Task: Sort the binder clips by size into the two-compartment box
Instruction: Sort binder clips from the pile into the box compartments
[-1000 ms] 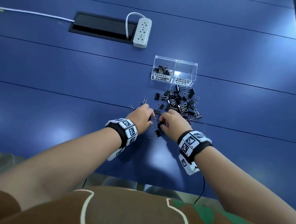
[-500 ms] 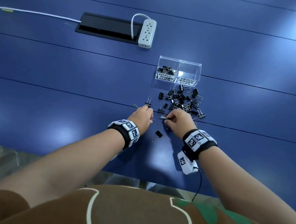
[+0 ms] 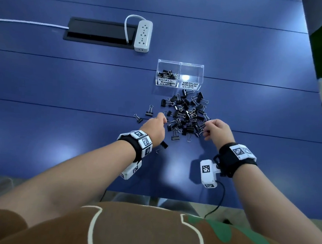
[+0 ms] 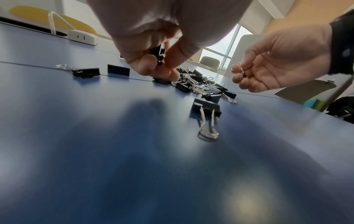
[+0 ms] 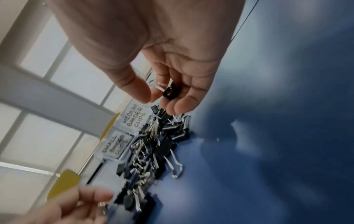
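One small black clip (image 4: 160, 54) is pinched in the curled fingers of the left hand (image 3: 154, 128), right at the near left edge of the big pile of clips (image 3: 186, 115). One more small clip (image 5: 171, 91) is held in the curled fingers of the right hand (image 3: 217, 131), at the pile's right edge. The pile is too tangled to be counted. Three clips are seen lying apart on the blue table (image 3: 57, 131). One clear box (image 3: 180, 74) with two parts is set just behind the pile; a few clips are seen in the part marked small.
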Available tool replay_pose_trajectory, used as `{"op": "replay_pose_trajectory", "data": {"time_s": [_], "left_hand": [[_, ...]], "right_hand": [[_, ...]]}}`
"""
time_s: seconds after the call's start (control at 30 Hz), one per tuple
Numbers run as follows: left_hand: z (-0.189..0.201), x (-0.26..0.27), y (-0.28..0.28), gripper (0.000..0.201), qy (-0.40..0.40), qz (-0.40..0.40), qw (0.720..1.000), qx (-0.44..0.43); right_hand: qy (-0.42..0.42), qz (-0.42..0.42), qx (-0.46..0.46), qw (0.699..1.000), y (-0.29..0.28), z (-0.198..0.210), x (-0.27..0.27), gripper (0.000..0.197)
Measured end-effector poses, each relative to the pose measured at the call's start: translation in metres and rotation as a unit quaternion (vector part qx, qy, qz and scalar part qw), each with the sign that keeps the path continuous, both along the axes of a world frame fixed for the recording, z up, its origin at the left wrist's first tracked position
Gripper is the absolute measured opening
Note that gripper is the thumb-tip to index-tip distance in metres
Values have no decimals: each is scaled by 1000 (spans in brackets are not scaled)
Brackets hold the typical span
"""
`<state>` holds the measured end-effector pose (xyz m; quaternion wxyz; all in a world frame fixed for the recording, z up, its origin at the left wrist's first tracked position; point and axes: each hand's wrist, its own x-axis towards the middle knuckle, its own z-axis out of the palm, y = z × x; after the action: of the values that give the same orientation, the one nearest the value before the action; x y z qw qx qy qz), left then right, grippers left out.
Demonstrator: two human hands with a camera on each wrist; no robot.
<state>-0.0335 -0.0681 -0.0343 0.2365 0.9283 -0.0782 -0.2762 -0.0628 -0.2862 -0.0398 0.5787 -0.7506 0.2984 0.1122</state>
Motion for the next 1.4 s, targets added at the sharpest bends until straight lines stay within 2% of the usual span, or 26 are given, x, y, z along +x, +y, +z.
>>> {"op": "replay_pose_trajectory", "data": {"time_s": [0.07, 0.17, 0.33, 0.43, 0.57, 0.73, 0.8, 0.87, 0.97, 1.13, 1.27, 1.4], "left_hand": [[1, 1, -5, 24, 3, -2, 1000, -4], [-5, 2, -9, 22, -26, -28, 999, 1], [-15, 4, -9, 21, -59, -38, 997, 14], [-15, 5, -9, 21, -63, -42, 997, 16], [-14, 4, -4, 17, -64, -37, 997, 10], [-14, 5, 6, 12, -64, -31, 997, -18], [-12, 6, 10, 14, -62, -33, 997, -28], [-6, 11, 13, 14, -65, -19, 997, -48], [10, 27, 16, 14, -82, 7, 994, -76], [38, 84, 6, 15, -123, 53, 988, -81], [48, 136, -10, 18, -139, 54, 987, -53], [43, 166, -22, 23, -133, 48, 990, -8]], "right_hand": [[2, 54, -72, 996, 2, -5, -2, 17], [-8, 155, -193, 969, 11, -6, -5, 8], [-34, 230, -240, 943, 32, -5, -1, 2], [-13, 253, -273, 928, 47, 1, 12, 10], [28, 300, -330, 895, 63, 3, 22, 26], [33, 324, -329, 886, 74, 1, 25, 21], [34, 333, -311, 890, 76, 1, 24, 17], [27, 310, -274, 910, 75, 3, 23, 10], [12, 227, -208, 952, 65, 7, 26, 14], [-4, 119, -121, 985, 42, 13, 48, 6], [-24, 93, -76, 992, 27, 33, 74, 16], [-33, 141, -137, 980, 24, 48, 108, 8]]}}
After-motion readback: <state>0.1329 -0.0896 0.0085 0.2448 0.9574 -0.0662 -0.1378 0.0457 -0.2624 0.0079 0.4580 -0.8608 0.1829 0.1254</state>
